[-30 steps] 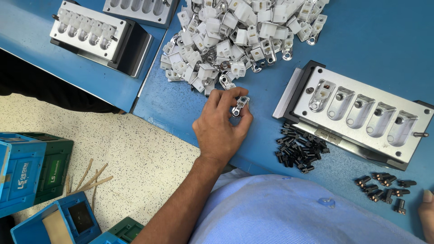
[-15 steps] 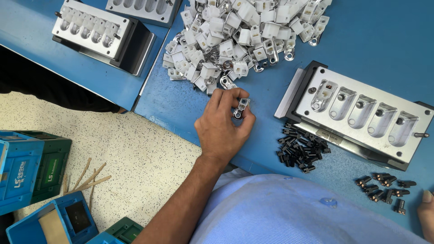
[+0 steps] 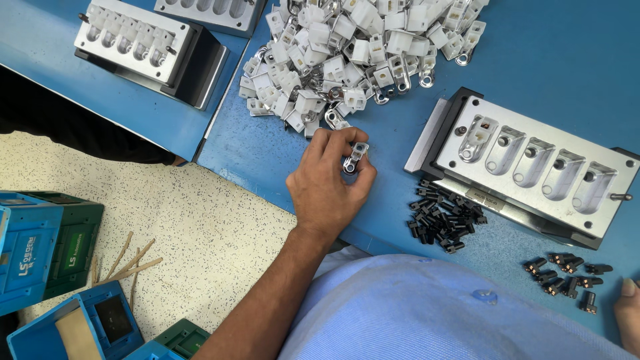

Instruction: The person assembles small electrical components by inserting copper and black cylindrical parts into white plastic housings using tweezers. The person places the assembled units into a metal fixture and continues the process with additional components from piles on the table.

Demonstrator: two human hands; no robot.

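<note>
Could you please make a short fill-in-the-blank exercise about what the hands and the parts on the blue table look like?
1. The left hand pinches one small ____ part between its fingertips.
2. The pile of white parts lies on a ____ table.
3. The metal fixture at the right has ____ cavities, one loaded.
4. The loose small clips before the fixture are ____.

Missing words: metal; blue; five; black

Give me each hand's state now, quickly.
Left hand: closed, pinching a small metal-and-white clip.
Right hand: only its edge shows; cannot be told.
</note>
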